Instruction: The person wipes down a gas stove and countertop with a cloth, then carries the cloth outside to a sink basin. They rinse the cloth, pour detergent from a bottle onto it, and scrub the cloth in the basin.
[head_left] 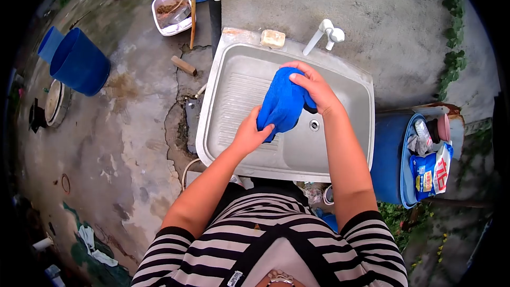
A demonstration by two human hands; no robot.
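Note:
A bright blue cloth (282,101), bunched up, is held between my two hands above the sink (234,74). My left hand (251,130) grips its lower left end, thumb on top. Around its upper right part are the fingers of my right hand (314,86), with the thumb pressed on the near face. A dark patch shows at the cloth's right edge, under my right hand. Below lie the sink's ribbed washboard side and, to the right, its basin with a round drain (314,125). Whether the cloth is a garment or a rag I cannot tell.
On the sink's back rim sits a bar of soap (272,39), beside a white tap (325,37). To the right, a blue barrel (393,154) carries a detergent bag (431,172). Blue buckets (79,62) and a white basin (171,13) stand on the left.

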